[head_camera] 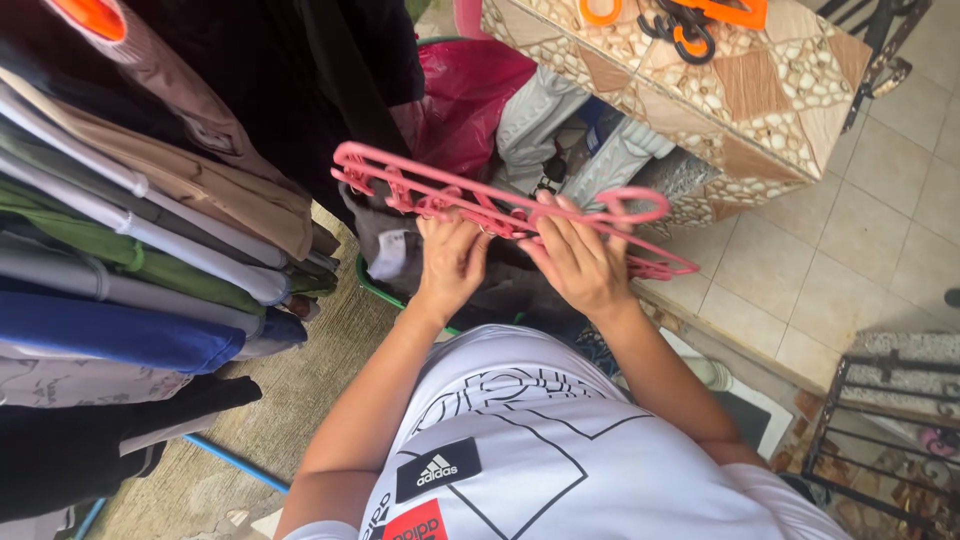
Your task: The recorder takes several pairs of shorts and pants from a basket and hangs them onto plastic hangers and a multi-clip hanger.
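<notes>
The person's left hand (452, 262) and right hand (580, 262) are both holding a bunch of pink plastic clothes hangers (500, 205) at chest height, just in front of the white printed T-shirt (560, 450) they're wearing. Left hand is gripping the bunch from below near its middle, fingers curled up & closed on the pink bars; right hand is lying flat over the hangers w/ fingers (560, 225) stretched along the bars, thumb side tucked under, so it's clamped on them too. The hangers are running diagonally from upper left to lower right, hook loop (640, 205) poking out past the right hand. Directly under the hands a green-rimmed laundry basket (375, 285) is sitting w/ grey and dark clothes inside. To the left, a rack of hung garments (150, 230) in tan, green, grey, blue & black is filling the frame edge. Above the hangers a magenta plastic bag (465, 95) is lying beside a stone-patterned tiled counter (740, 110), w/ orange and black hangers (690, 20) on top. Pale floor tiles (850, 240) are spreading out to the right, near a black metal grille (890, 440).
</notes>
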